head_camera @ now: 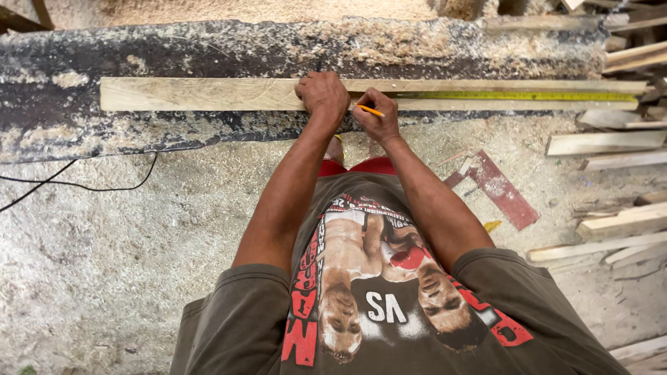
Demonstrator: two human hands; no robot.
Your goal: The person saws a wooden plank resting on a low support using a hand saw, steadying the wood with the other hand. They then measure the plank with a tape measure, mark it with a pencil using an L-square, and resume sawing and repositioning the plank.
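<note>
Left hand [322, 94]: fingers pressing flat on the wooden plank [201, 94], gripping nothing.
Right hand [376, 117]: fingers pinching a yellow pencil [370, 110].
Progress: yellow tape measure [521, 96] lying along plank; marking seemingly underway, plank uncut.

A pale tan plank [201, 94] streaked with brown grain lies on a dark grey bench [48, 118] mottled with beige sawdust, a yellow tape [514, 96] marked in black running along it toward 3 o'clock. An orange-yellow pencil [370, 110] shows in the right hand [377, 118]; at 6 o'clock is an olive-brown shirt [243, 319] printed in red, white and black, above red shorts [372, 166]. On the grey-beige dusty floor [104, 243], a black cable [83, 182] curls at 9 o'clock and a dark red square [504, 191] lies at 4 o'clock.
</note>
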